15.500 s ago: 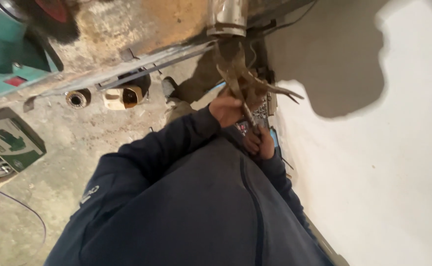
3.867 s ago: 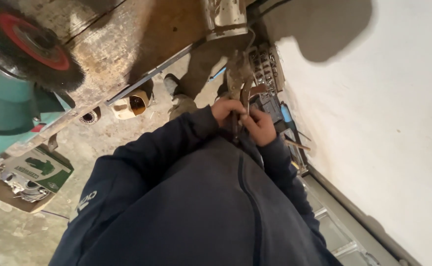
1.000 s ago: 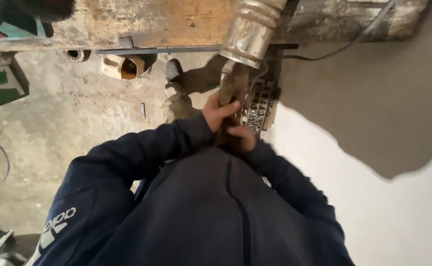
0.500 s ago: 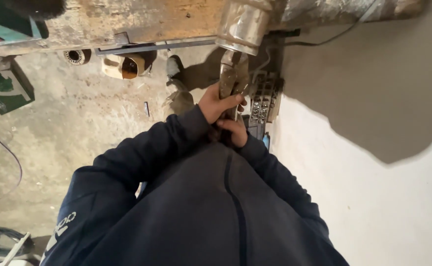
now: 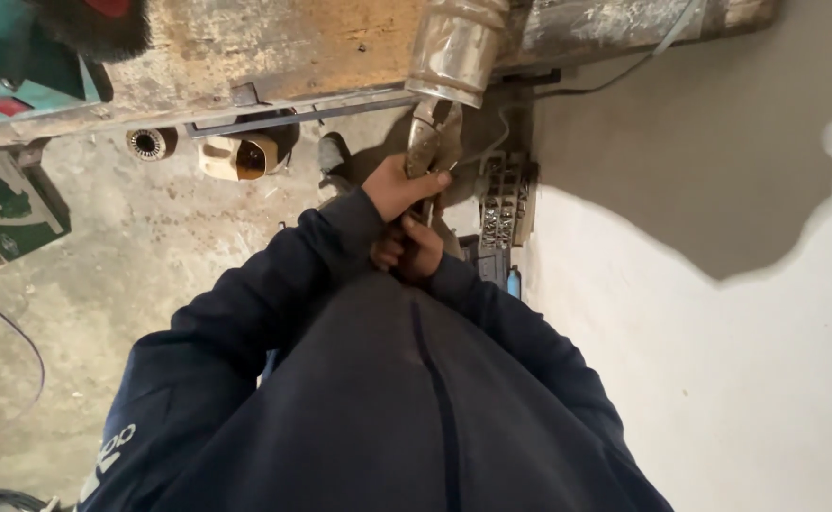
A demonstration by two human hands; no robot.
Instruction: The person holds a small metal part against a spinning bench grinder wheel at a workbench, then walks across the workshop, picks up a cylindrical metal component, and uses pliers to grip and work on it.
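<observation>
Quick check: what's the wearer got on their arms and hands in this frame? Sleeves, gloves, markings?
Both arms are in long dark navy sleeves of a zipped jacket. The left sleeve has white lettering near the upper arm; the right sleeve looks plain. The left hand and right hand are bare: no gloves; no watch or rings visible.

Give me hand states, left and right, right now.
Left hand: closed on the pliers.
Right hand: closed around the pliers' lower handles.

Dusty concrete floor point(image 5: 132, 275): green carton point(image 5: 4, 199) at left, cable point(image 5: 18, 379), socket tray point(image 5: 503, 199) by wall.
</observation>
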